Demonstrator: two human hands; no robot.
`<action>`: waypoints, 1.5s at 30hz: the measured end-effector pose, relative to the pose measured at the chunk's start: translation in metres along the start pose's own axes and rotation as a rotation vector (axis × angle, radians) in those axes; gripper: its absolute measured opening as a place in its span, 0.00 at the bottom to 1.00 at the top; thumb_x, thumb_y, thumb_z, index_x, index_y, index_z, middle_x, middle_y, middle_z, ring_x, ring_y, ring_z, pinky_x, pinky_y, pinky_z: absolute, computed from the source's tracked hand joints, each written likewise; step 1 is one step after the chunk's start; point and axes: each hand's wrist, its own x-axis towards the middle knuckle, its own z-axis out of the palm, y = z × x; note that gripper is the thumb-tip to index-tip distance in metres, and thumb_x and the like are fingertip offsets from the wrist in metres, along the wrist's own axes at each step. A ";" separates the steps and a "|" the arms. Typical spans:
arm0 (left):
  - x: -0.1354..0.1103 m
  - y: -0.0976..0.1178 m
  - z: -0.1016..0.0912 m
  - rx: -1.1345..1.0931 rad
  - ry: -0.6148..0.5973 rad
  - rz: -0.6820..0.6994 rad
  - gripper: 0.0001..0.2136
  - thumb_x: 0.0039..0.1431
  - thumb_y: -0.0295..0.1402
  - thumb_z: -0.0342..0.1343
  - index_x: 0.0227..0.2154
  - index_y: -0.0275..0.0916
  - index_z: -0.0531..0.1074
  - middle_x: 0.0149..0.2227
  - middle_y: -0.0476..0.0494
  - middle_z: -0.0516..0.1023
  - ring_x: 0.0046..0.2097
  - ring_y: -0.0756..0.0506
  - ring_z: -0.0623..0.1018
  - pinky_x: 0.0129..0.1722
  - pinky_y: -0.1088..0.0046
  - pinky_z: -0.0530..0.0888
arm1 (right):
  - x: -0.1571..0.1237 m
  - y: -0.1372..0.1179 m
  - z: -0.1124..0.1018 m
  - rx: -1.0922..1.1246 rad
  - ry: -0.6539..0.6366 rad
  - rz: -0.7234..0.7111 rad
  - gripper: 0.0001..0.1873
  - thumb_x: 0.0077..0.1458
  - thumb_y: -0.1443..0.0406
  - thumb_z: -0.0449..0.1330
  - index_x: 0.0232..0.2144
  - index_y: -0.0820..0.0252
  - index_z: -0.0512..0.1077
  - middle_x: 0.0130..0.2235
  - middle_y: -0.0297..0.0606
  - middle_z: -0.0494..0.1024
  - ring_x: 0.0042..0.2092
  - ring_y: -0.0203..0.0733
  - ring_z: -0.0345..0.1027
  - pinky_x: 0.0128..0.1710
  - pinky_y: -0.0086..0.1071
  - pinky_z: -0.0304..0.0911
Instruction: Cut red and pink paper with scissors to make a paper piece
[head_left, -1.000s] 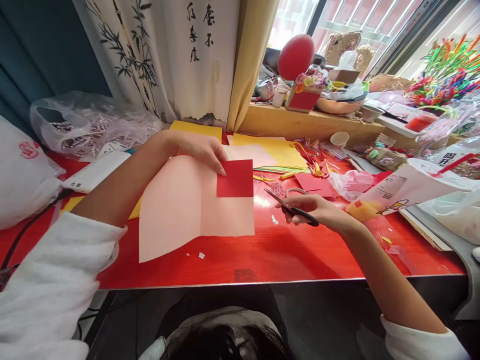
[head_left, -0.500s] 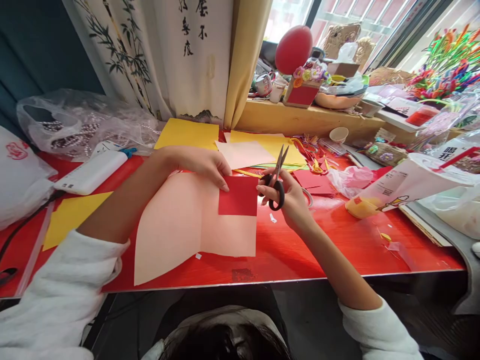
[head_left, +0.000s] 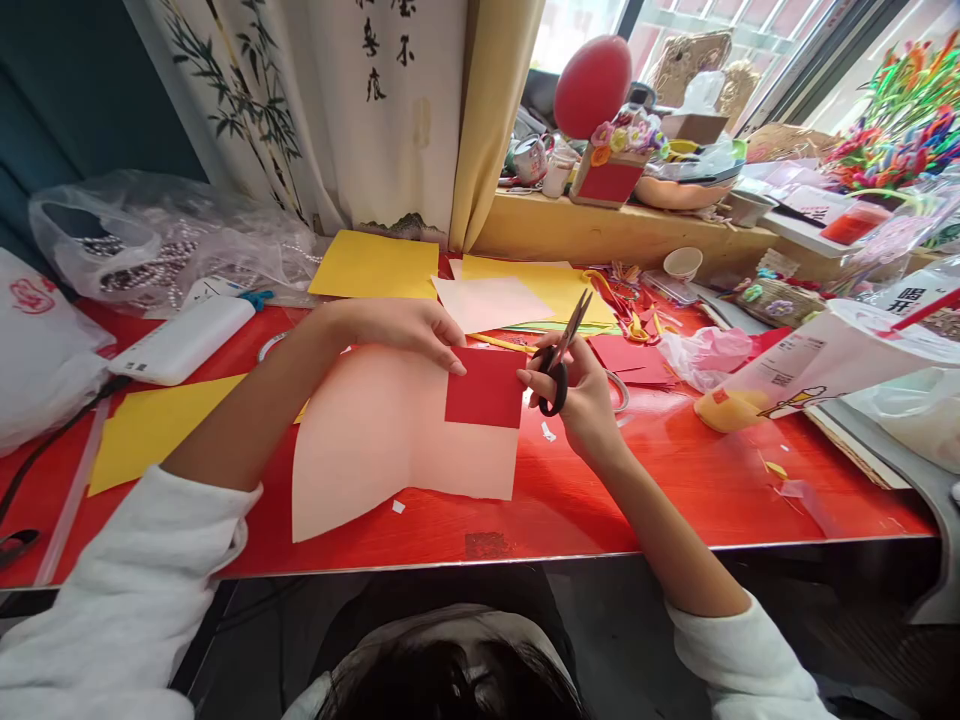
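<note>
The red paper (head_left: 486,390) is found at the centre of the frame, laid over the upper right part of a creased pink sheet (head_left: 360,440). Its upper left corner is pinned by the thumb of the left hand (head_left: 409,332), with thumb and fingers closed on the paper (whether the pink sheet is pinched along with it cannot be told). The scissors (head_left: 556,368) are clamped in the right hand (head_left: 589,400), right of centre; the blades are pointed up and to the right, away from the paper. The right thumb tip is placed at the paper's right edge; whether it is touched cannot be told.

One white scrap (head_left: 398,507) is noted just below the pink sheet, another to the right of it, both on the red table (head_left: 592,515). Yellow sheets are seen at centre left and above the hands. A white box (head_left: 184,342) is noted at left, below a clear bag (head_left: 142,245). At right, a drink cup (head_left: 817,365) is seen tilted. A balloon (head_left: 592,88) is recorded at upper right.
</note>
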 end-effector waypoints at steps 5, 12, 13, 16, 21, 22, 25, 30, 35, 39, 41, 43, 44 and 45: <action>-0.003 0.000 0.003 0.003 -0.076 -0.016 0.14 0.47 0.44 0.59 0.18 0.39 0.67 0.20 0.51 0.61 0.24 0.52 0.61 0.25 0.74 0.56 | -0.002 0.002 0.002 -0.060 0.019 -0.005 0.19 0.45 0.59 0.67 0.38 0.51 0.64 0.30 0.29 0.66 0.29 0.33 0.61 0.26 0.27 0.65; -0.005 0.011 0.005 0.033 -0.082 -0.005 0.11 0.49 0.43 0.58 0.23 0.39 0.72 0.23 0.49 0.67 0.26 0.51 0.65 0.24 0.74 0.56 | -0.007 -0.001 0.008 -0.174 0.049 -0.046 0.17 0.47 0.57 0.66 0.38 0.50 0.65 0.26 0.28 0.59 0.28 0.34 0.57 0.27 0.29 0.61; -0.005 0.013 0.005 0.036 -0.077 -0.004 0.12 0.49 0.43 0.58 0.23 0.39 0.72 0.23 0.49 0.68 0.26 0.51 0.65 0.24 0.74 0.56 | -0.008 -0.001 0.007 -0.188 0.054 -0.057 0.17 0.47 0.57 0.66 0.39 0.49 0.66 0.27 0.29 0.59 0.28 0.35 0.57 0.28 0.29 0.61; -0.007 0.015 0.005 0.047 -0.064 0.005 0.13 0.48 0.43 0.58 0.21 0.38 0.71 0.23 0.49 0.68 0.26 0.51 0.65 0.24 0.74 0.55 | -0.009 0.000 0.006 -0.222 0.067 -0.086 0.18 0.48 0.56 0.65 0.40 0.49 0.66 0.28 0.30 0.59 0.29 0.36 0.58 0.28 0.30 0.61; -0.009 0.018 0.006 0.057 -0.069 -0.002 0.12 0.49 0.43 0.57 0.22 0.38 0.71 0.23 0.49 0.68 0.25 0.51 0.65 0.24 0.74 0.55 | -0.009 -0.001 0.006 -0.222 0.084 -0.104 0.18 0.47 0.57 0.66 0.39 0.48 0.66 0.28 0.30 0.59 0.30 0.36 0.58 0.29 0.30 0.62; -0.009 0.018 0.006 0.054 -0.067 -0.002 0.12 0.49 0.42 0.58 0.22 0.38 0.71 0.23 0.50 0.67 0.25 0.51 0.65 0.24 0.74 0.55 | -0.009 -0.001 0.007 -0.218 0.085 -0.104 0.18 0.47 0.57 0.67 0.39 0.48 0.67 0.28 0.30 0.59 0.30 0.36 0.58 0.29 0.31 0.62; -0.009 0.019 0.006 0.049 -0.061 0.005 0.12 0.49 0.42 0.58 0.21 0.38 0.70 0.22 0.50 0.66 0.25 0.51 0.64 0.24 0.74 0.54 | -0.009 -0.002 0.007 -0.217 0.083 -0.100 0.18 0.47 0.57 0.66 0.39 0.49 0.66 0.28 0.30 0.59 0.30 0.37 0.58 0.30 0.31 0.62; -0.008 0.018 0.006 0.054 -0.069 0.000 0.12 0.49 0.43 0.58 0.22 0.38 0.72 0.23 0.49 0.68 0.25 0.51 0.66 0.24 0.74 0.55 | -0.010 -0.001 0.006 -0.226 0.077 -0.105 0.18 0.47 0.56 0.66 0.40 0.48 0.66 0.28 0.30 0.59 0.29 0.36 0.58 0.29 0.32 0.62; -0.008 0.017 0.006 0.017 -0.051 -0.028 0.12 0.47 0.44 0.59 0.22 0.39 0.73 0.23 0.49 0.69 0.25 0.50 0.67 0.24 0.74 0.56 | -0.010 0.000 0.006 -0.244 0.082 -0.118 0.17 0.49 0.56 0.65 0.40 0.48 0.67 0.28 0.30 0.58 0.29 0.36 0.57 0.29 0.31 0.61; -0.008 0.017 0.007 0.009 -0.058 -0.028 0.12 0.48 0.43 0.59 0.23 0.39 0.73 0.24 0.49 0.70 0.26 0.50 0.67 0.24 0.74 0.56 | -0.010 -0.001 0.006 -0.224 0.083 -0.113 0.17 0.48 0.56 0.65 0.40 0.48 0.67 0.28 0.30 0.58 0.29 0.36 0.57 0.28 0.31 0.61; -0.008 0.017 0.007 0.016 -0.056 -0.026 0.12 0.48 0.43 0.59 0.22 0.39 0.73 0.23 0.49 0.69 0.26 0.50 0.67 0.24 0.74 0.56 | -0.010 -0.001 0.006 -0.206 0.082 -0.112 0.17 0.48 0.57 0.66 0.40 0.48 0.67 0.28 0.30 0.58 0.29 0.36 0.57 0.28 0.31 0.61; -0.007 0.018 0.007 0.022 -0.051 -0.020 0.12 0.48 0.43 0.59 0.21 0.39 0.72 0.23 0.49 0.69 0.26 0.50 0.67 0.25 0.74 0.56 | -0.010 -0.001 0.006 -0.200 0.080 -0.110 0.17 0.48 0.57 0.66 0.40 0.48 0.67 0.28 0.30 0.58 0.29 0.36 0.57 0.28 0.31 0.61; -0.007 0.018 0.007 0.024 -0.051 -0.018 0.12 0.48 0.43 0.59 0.21 0.38 0.72 0.23 0.49 0.69 0.26 0.50 0.67 0.25 0.74 0.56 | -0.010 -0.001 0.006 -0.201 0.078 -0.107 0.17 0.48 0.56 0.66 0.40 0.48 0.67 0.28 0.30 0.59 0.29 0.36 0.57 0.28 0.31 0.61; -0.007 0.018 0.007 0.025 -0.054 -0.016 0.12 0.48 0.43 0.59 0.21 0.38 0.72 0.23 0.49 0.69 0.26 0.50 0.67 0.25 0.74 0.56 | -0.010 0.000 0.006 -0.204 0.076 -0.104 0.18 0.48 0.56 0.66 0.40 0.48 0.66 0.28 0.30 0.59 0.28 0.36 0.57 0.28 0.31 0.61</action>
